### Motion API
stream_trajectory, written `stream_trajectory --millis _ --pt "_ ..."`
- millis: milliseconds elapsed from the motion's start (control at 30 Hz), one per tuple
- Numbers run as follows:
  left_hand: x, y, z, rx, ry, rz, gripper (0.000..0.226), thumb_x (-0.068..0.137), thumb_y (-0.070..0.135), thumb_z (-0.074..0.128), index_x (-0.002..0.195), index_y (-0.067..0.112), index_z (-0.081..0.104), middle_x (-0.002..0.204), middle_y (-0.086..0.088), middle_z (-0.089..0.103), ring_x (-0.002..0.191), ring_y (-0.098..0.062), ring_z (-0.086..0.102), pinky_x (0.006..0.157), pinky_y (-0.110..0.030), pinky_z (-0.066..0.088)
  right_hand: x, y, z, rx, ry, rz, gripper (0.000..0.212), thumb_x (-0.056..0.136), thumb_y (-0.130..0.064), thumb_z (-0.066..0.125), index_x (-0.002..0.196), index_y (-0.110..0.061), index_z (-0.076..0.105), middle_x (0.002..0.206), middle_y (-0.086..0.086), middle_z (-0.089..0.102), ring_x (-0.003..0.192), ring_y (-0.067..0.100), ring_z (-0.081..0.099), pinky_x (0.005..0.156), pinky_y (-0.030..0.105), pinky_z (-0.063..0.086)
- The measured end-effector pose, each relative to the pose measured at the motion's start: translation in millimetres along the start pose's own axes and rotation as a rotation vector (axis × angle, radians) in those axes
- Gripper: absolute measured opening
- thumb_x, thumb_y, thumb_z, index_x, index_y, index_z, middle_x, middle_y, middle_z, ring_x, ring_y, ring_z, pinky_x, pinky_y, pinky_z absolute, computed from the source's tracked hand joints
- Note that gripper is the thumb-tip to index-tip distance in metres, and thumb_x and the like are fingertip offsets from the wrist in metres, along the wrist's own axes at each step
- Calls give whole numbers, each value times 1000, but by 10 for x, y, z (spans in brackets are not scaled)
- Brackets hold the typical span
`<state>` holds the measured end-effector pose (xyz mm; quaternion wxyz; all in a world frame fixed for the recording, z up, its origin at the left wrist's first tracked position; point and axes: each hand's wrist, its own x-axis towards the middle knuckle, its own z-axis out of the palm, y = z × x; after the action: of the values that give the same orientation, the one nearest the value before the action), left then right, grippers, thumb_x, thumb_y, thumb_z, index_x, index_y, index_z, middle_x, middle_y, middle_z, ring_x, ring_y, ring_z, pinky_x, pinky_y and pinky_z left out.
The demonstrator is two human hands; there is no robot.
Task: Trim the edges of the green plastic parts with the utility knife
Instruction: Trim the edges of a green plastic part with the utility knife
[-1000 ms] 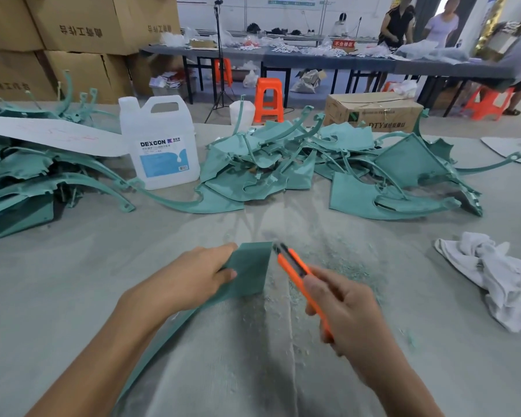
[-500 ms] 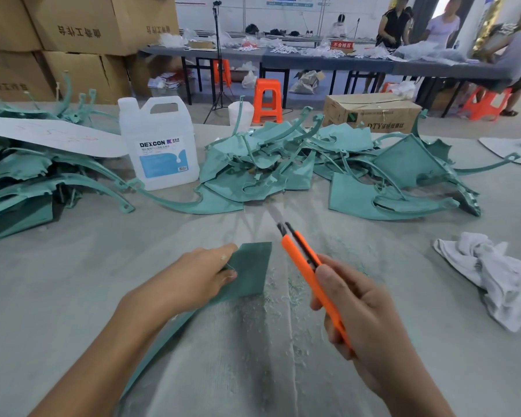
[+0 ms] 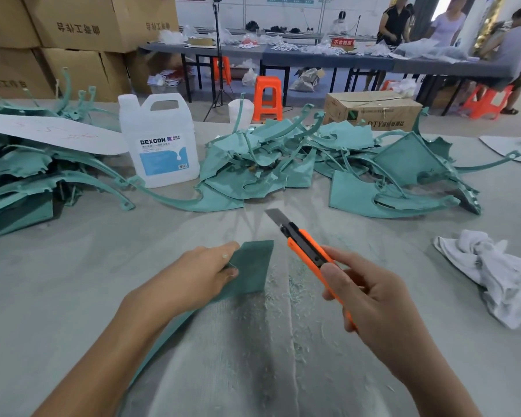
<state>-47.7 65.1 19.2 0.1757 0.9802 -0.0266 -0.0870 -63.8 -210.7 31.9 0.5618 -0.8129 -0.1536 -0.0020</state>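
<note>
The left hand [image 3: 205, 275] pins the green part [image 3: 253, 269] to the table [image 3: 57, 281], the right hand [image 3: 370, 299] grips the knife [image 3: 301, 245] just beside it, and a slip could cut those fingers.

The flat green plastic part [image 3: 253, 266] lies near centre, the orange utility knife [image 3: 304, 248] just right of it, blade extended far-left, with more green parts [image 3: 283, 167] heaped beyond.

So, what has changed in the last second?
The right hand lifted the utility knife forward, off the right edge of the green part; the knife is now clear of it. The left hand still holds the part; both grips unchanged.
</note>
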Motion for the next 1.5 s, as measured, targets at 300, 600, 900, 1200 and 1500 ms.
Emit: stream_trajectory --millis 300,600,900,1200,1500 --pt "-62 116 24 49 19 -26 15 104 32 49 106 17 45 95 -12 64 88 -34 61 77 -42 52 -49 -54 148 -651 129 -125 35 98 -47 54 132 -43 63 66 -18 63 62 3 58 51 16 35" --pt "-79 143 14 54 15 -46 14 105 32 47 109 19 44 98 -13 64 89 -33 61 77 -41 52 3 79 -13 -632 80 -40 29 97 -49 54 124 -51 63 84 -11 72 77 9 63 62 23 47" --pt "-48 99 40 61 27 -37 14 105 32 46 97 23 37 88 -6 58 78 -26 55 66 -35 42 -143 -95 9 -167 47 -88 36 87 -71 50 122 -65 59 72 -4 67 44 4 47 43 30 42" --pt "-63 71 44 -14 85 16 15 104 36 50 103 24 42 100 -3 66 91 -28 61 78 -40 49 3 535 -46 -291 85 266 17 99 -40 55 110 -46 67 76 -13 68 53 6 56 64 37 54" --pt "-5 -7 164 -456 376 53 30 91 67 44 99 40 55 90 25 63 85 6 58 70 -16 40 24 808 -177 -317 161 400 34 95 -17 48 94 -43 71 75 -15 69 63 15 59 72 39 55"
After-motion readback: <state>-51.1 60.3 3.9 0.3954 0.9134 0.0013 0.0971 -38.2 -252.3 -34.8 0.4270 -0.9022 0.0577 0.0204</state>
